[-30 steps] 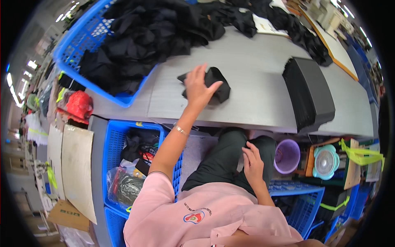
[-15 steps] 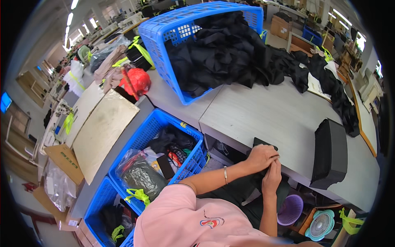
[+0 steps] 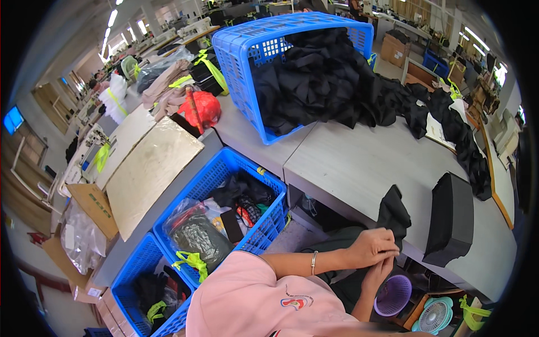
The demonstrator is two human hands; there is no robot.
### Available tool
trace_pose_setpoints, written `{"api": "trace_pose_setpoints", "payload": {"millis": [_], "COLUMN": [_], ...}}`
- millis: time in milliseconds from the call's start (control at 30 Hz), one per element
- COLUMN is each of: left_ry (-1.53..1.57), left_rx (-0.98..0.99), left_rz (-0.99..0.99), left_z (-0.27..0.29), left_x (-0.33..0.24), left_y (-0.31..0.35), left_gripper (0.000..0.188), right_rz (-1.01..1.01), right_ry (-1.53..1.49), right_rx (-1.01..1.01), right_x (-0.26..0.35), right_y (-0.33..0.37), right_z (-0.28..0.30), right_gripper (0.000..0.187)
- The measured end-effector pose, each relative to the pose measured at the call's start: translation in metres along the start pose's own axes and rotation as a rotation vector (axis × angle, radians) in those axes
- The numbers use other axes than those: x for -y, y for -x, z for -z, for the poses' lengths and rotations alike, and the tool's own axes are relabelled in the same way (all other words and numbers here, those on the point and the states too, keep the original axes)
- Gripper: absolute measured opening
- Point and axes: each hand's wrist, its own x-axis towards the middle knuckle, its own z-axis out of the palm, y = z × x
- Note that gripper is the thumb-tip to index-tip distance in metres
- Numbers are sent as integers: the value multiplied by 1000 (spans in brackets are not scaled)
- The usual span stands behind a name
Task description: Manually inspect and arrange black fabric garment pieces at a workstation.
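Two hands meet at the near edge of the grey surface (image 3: 359, 163) in the head view: the left hand (image 3: 373, 247) is clenched over the lower end of a small black fabric piece (image 3: 393, 213), and the right hand (image 3: 382, 268) comes up just under it, fingers pinching the same cloth, so both are grasping it. That piece sticks up between the hands and the surface edge, right next to a black folded stack (image 3: 452, 219) standing on the surface. Further back, a big blue basket (image 3: 247, 62) lies tipped on its side with a heap of black fabric (image 3: 331, 84) spilling out across the surface toward the right. Down on the person's left, a blue crate (image 3: 222, 171) holds dark cloth, a clear plastic bag and some red bits. Another blue crate (image 3: 126, 275) closer in has dark stuff with yellow-green straps. A small purple basket (image 3: 393, 295) sits low under the hands; can't tell what's in it.
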Motion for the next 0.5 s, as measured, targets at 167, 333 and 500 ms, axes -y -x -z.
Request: {"api": "trace_pose_setpoints", "payload": {"millis": [167, 333, 500], "left_ry": [113, 160, 211], "left_rx": [183, 244, 270], "left_rz": [11, 47, 11], "left_z": [-20, -25, -24], "left_x": [-13, -20, -30], "left_y": [34, 59, 71], "left_gripper": [16, 17, 17], "right_rz": [145, -306, -226], "right_ry": [426, -329, -567], "right_rx": [330, 395, 393], "right_x": [-57, -100, -83], "right_y": [-6, -16, -18], "right_z": [65, 95, 64], "right_gripper": [12, 25, 30]}}
